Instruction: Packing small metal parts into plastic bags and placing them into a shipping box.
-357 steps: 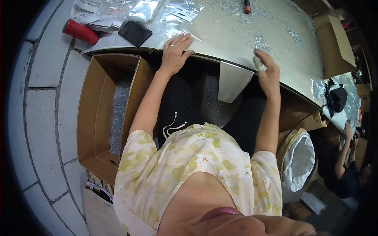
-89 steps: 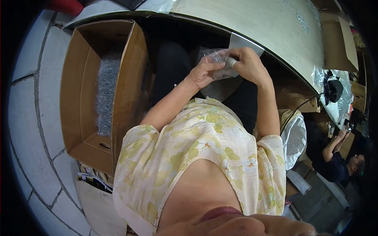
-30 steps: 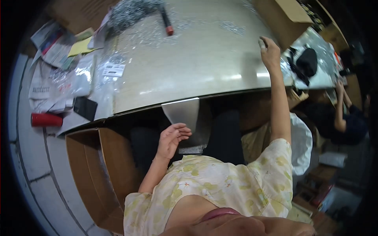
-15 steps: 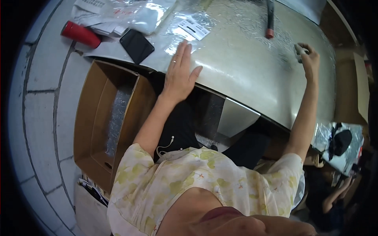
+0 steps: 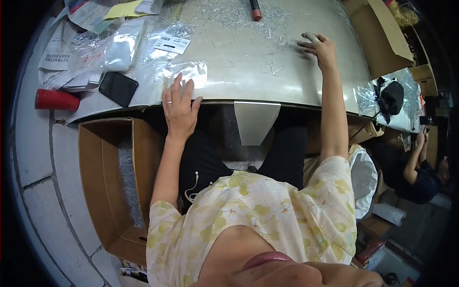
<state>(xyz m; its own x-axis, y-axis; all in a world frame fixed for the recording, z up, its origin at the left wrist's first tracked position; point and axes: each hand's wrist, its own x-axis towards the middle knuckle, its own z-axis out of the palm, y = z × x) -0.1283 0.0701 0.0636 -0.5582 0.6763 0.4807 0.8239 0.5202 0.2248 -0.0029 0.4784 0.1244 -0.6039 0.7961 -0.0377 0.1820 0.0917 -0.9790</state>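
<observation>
My left hand [image 5: 180, 110] rests at the table's near edge, fingers spread, beside a clear plastic bag [image 5: 193, 71]. Farther in lies a white printed card [image 5: 172, 44] with a dark slot. My right hand [image 5: 321, 50] hovers over the right part of the table [image 5: 234, 88], fingers apart and pointing left, with pale grey coverings on some fingertips. No held thing shows in it. Many thin, shiny, see-through slivers [image 5: 272, 68] are scattered in front of it and farther back. A dark rod with a red end [image 5: 256, 14] lies among them.
At the left are a black phone [image 5: 118, 89], a red cylinder [image 5: 57, 100], papers and clear bags [image 5: 125, 45]. An open cardboard box [image 5: 91, 177] stands by my left arm. Another carton [image 5: 377, 36] borders the table's right. A co-worker's arms [image 5: 415, 155] show at far right.
The view has turned, so the table now lies straighter ahead. My right hand's curled fingers have opened out over the slivers. My left hand stays flat by the edge.
</observation>
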